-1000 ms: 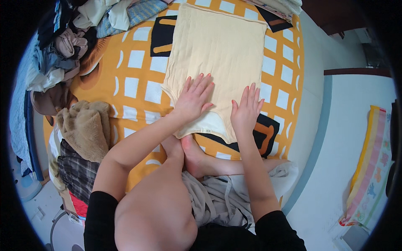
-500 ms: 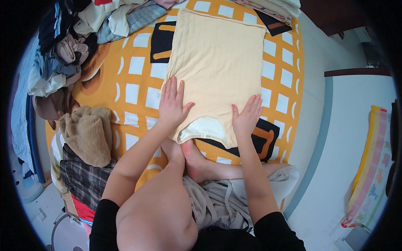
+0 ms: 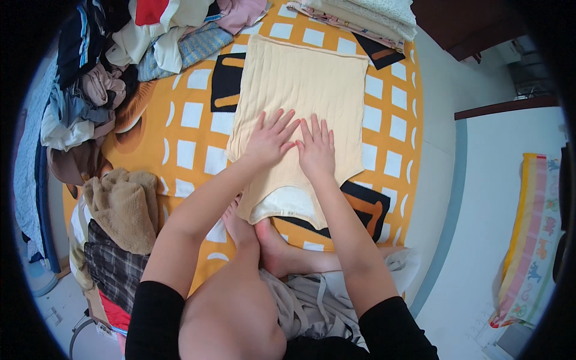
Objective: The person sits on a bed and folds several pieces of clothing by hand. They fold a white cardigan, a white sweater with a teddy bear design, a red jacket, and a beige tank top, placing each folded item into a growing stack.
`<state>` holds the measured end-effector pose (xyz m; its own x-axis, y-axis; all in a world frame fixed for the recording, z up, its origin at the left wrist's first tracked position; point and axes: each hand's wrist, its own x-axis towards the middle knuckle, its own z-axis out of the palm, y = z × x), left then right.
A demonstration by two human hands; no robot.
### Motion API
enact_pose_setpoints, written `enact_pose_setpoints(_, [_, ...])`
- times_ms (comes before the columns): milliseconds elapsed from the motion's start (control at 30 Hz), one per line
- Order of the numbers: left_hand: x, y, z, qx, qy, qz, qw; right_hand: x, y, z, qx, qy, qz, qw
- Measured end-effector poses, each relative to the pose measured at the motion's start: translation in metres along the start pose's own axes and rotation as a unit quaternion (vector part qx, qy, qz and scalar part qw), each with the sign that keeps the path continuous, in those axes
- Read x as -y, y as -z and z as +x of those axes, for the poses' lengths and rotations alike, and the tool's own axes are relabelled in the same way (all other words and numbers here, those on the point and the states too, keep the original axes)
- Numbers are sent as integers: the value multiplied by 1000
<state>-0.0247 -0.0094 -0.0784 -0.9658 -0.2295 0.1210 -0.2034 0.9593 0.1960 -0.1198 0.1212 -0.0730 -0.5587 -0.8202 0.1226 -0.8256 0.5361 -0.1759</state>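
A cream vest-like top [image 3: 306,72] lies spread on the orange and white patterned bed cover [image 3: 192,114], its hem away from me and its neckline close to my feet. Through the neck opening the paler inside shows. My left hand [image 3: 270,139] rests flat on the middle of the top, fingers spread. Right beside it, my right hand [image 3: 316,147] lies flat too, fingers stretched toward the hem. The two hands nearly touch, and neither grips the fabric.
Heaped clothes [image 3: 96,84] cover the far left of the bed. A brown fuzzy garment [image 3: 123,207] and a dark plaid cloth [image 3: 114,261] lie at the left. Folded textiles [image 3: 372,21] are stacked at the far right. My bare legs [image 3: 234,300] are near the bottom.
Both hands have moved inward from the top's side edges to its middle, side by side. The whole view has shifted slightly, and the fabric's surface looks more rippled.
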Motion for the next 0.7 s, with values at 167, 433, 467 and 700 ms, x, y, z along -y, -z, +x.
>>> enact_pose_setpoints(167, [29, -3, -13, -26, 91, -28, 995, -28, -9, -6, -15, -24, -2, 1000])
enact_pose_setpoints(433, [44, -8, -28, -45, 226, -1, 973, -57, -16, -13, -63, -147, -31, 987])
enact_pose_setpoints(467, [45, -9, -28, -53, 246, -4, 968, -57, -16, -13, -60, -170, -35, 983])
enact_pose_setpoints(700, [75, 7, 11, -78, 213, 65, 972, -41, 5, 28, -63, -122, 14, 990])
